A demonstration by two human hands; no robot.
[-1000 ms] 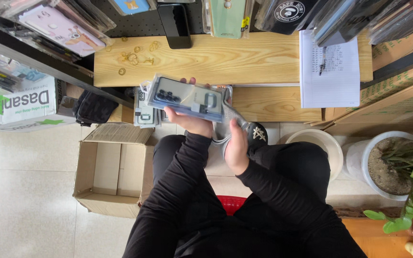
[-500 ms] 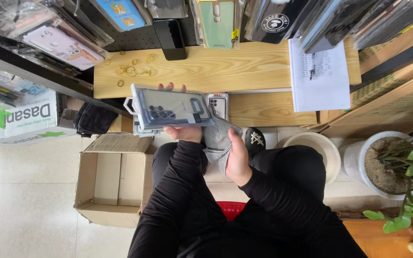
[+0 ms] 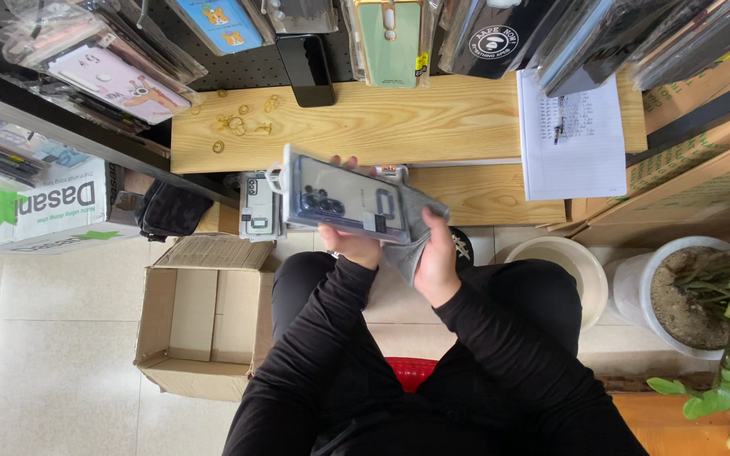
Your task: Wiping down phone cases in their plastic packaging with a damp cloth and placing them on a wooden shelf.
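My left hand (image 3: 350,243) holds a clear-packaged grey phone case (image 3: 340,201) flat in front of me, fingers wrapped under it, fingertips showing at its top edge. My right hand (image 3: 435,257) grips a grey cloth (image 3: 416,230) pressed against the right end of that package. A stack of similar packaged cases (image 3: 258,207) lies on the lower wooden shelf just left of the held one. Both black sleeves reach up from my lap.
A wooden shelf (image 3: 399,122) carries small gold rings (image 3: 238,127), a black phone (image 3: 307,69) and a paper sheet (image 3: 572,135). Packaged cases hang above. An open cardboard box (image 3: 200,325), a white bucket (image 3: 563,270) and a potted plant (image 3: 711,304) stand on the floor.
The held case has tilted and shifted a little to the right. My right hand with the cloth has come up onto its right end.
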